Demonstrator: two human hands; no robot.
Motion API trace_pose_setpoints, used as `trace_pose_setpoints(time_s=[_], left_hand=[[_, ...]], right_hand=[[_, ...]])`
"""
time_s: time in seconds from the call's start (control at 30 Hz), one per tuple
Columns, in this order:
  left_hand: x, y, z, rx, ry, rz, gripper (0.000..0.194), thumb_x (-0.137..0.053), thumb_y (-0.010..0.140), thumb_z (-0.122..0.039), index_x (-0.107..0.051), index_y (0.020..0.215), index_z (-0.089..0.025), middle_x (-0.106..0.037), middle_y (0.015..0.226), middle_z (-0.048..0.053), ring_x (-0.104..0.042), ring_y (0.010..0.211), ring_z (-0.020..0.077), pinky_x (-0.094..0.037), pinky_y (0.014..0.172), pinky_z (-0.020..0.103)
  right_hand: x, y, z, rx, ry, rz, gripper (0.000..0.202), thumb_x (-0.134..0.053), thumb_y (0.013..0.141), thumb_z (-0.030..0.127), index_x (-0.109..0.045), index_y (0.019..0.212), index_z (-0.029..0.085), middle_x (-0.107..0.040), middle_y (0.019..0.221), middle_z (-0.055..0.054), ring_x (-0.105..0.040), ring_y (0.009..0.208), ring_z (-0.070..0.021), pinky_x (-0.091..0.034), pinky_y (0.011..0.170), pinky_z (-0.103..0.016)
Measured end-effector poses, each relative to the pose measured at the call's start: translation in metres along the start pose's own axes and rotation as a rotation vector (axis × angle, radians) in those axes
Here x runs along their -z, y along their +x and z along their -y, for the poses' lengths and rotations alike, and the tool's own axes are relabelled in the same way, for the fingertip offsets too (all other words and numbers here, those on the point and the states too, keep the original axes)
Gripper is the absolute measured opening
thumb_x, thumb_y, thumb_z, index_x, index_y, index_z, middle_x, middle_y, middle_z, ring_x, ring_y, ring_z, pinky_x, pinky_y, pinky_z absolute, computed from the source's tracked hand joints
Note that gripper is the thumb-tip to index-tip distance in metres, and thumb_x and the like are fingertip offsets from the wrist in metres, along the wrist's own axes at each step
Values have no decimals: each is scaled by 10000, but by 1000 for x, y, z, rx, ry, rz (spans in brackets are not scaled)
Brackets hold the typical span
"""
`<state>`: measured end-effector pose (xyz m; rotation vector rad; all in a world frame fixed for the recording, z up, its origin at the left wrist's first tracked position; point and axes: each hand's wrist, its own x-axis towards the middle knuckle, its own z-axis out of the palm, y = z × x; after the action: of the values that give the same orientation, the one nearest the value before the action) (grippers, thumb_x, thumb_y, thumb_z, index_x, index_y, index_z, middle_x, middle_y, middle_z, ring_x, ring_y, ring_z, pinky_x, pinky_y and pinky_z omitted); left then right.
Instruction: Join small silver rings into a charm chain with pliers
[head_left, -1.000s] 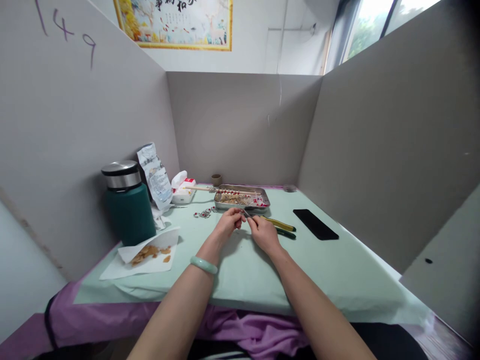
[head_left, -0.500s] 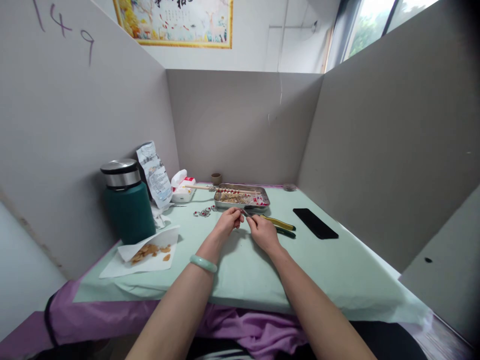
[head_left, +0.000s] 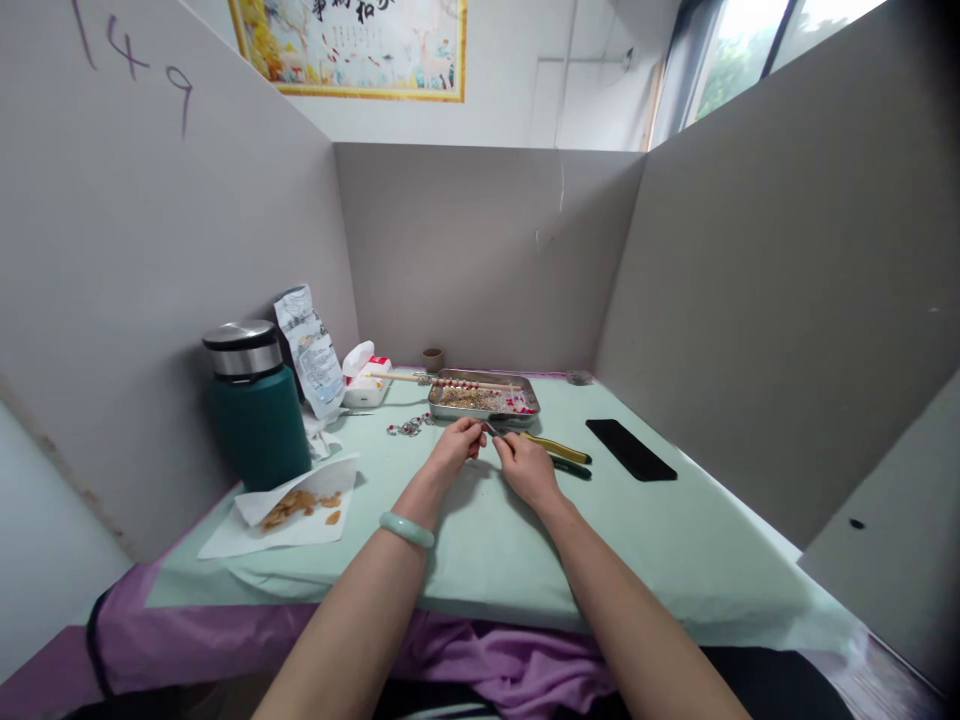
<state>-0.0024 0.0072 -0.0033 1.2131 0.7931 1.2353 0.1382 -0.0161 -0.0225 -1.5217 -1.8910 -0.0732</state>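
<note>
My left hand (head_left: 457,446) is closed in a pinch on something too small to make out, in front of the metal tray (head_left: 484,412). Close on its right, my right hand (head_left: 527,466) is closed round a slim metal tool (head_left: 491,428) whose tip points at the left fingertips. Pliers with yellow and green handles (head_left: 559,449) lie behind and beside my right hand, their jaws partly hidden. In the tray are gold-coloured bits and red beads, with a beaded stick (head_left: 450,382) across it. A beaded chain (head_left: 409,426) lies left of the tray.
On the left stand a green bottle (head_left: 259,425), a foil bag (head_left: 309,352) and a tissue pack (head_left: 366,380); brown flakes (head_left: 296,506) lie on white paper. A black phone (head_left: 631,449) lies on the right. Grey partitions (head_left: 487,255) enclose the table.
The view has tilted up very slightly. Both hands hold nearly the same place and grip.
</note>
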Motion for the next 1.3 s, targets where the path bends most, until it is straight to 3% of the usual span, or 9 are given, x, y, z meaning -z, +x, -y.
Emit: trace_pose_setpoints(time_s=[0.5,0.93,1.3], left_hand=[[-1,0,-1,18,-19,-32,85,-550,712,-155,-544,794,-134,-518,567,-18,-345,426,41,-307,448,172],[-1,-1,-1,11,30,-25,135,-591,747,-267,-542,758,-141,-495,551,-24,-375,436,44,-307,436,166],[1,2,2,-32,131,-69,99,-567,747,-242,-533,726,-151,-487,536,-30,-387,436,54,-312,436,178]], right_hand=[[1,0,0,-12,-1,9,334,-373,917,382,-607,777,190,-643,746,-30,-564,687,-135,-276,584,-232],[1,0,1,-3,-9,6,327,-379,916,378,-606,775,191,-638,743,-30,-566,699,-136,-282,595,-234],[-1,0,0,20,-18,5,321,-379,916,379,-598,776,191,-648,752,-31,-570,697,-139,-281,593,-238]])
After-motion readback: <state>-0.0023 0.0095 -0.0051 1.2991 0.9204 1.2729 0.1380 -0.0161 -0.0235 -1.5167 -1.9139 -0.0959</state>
